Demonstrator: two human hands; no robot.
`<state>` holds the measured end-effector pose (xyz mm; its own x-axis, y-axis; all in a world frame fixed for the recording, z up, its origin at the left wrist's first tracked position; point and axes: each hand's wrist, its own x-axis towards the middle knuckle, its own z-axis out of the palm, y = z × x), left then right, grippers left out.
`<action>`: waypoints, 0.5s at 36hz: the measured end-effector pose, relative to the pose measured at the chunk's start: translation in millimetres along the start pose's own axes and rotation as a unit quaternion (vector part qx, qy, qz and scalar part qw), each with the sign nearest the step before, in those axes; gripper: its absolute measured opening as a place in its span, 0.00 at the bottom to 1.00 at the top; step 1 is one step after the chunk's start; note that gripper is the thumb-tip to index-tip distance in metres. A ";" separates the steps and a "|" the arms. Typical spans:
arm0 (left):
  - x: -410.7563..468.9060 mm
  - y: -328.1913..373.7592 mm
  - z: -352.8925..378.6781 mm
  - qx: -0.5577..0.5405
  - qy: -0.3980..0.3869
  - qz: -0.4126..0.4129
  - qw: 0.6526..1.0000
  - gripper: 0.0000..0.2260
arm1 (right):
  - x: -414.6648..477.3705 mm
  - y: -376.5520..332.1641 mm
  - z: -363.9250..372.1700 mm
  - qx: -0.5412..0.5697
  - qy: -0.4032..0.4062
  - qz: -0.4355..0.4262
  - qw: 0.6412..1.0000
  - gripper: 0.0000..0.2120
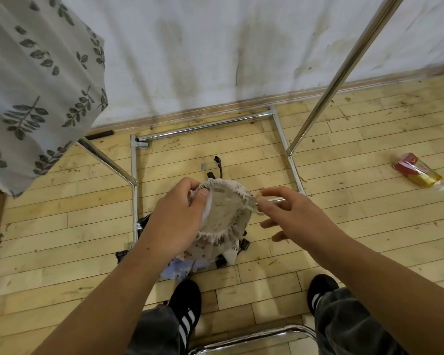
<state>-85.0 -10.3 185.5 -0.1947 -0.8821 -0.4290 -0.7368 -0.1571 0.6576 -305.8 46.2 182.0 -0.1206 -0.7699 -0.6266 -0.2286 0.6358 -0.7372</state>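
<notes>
While left hand [174, 216] grips gathered cloth cover [226, 208] | right hand [290, 213] pinches its rim | contents unseen

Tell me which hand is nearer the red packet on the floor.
Right. The right hand pinches the cloth left of the packet; the left hand grips it farther left.

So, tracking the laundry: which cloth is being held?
The beige elastic-rimmed cloth, gripped by the left hand; the leaf-print cloth hangs, the lilac cloth lies underneath.
</notes>
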 end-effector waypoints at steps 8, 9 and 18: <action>1.8 -0.7 -1.2 0.013 0.004 -0.036 0.999 0.08 | 5.2 9.3 -5.2 -0.004 0.037 0.036 0.999 0.11; 2.2 -0.9 -1.1 0.012 0.004 -0.041 0.999 0.08 | 5.6 13.2 -7.5 -0.011 0.040 0.042 0.998 0.10; 4.6 -1.3 2.9 0.009 0.007 -0.053 0.999 0.06 | 18.6 55.6 -26.4 -0.040 0.060 0.124 0.990 0.07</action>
<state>-86.8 -12.8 180.9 -0.1053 -0.8673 -0.4866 -0.7644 -0.2423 0.5974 -346.2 65.7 136.1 -0.2951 -0.5948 -0.7477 -0.2534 0.8033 -0.5390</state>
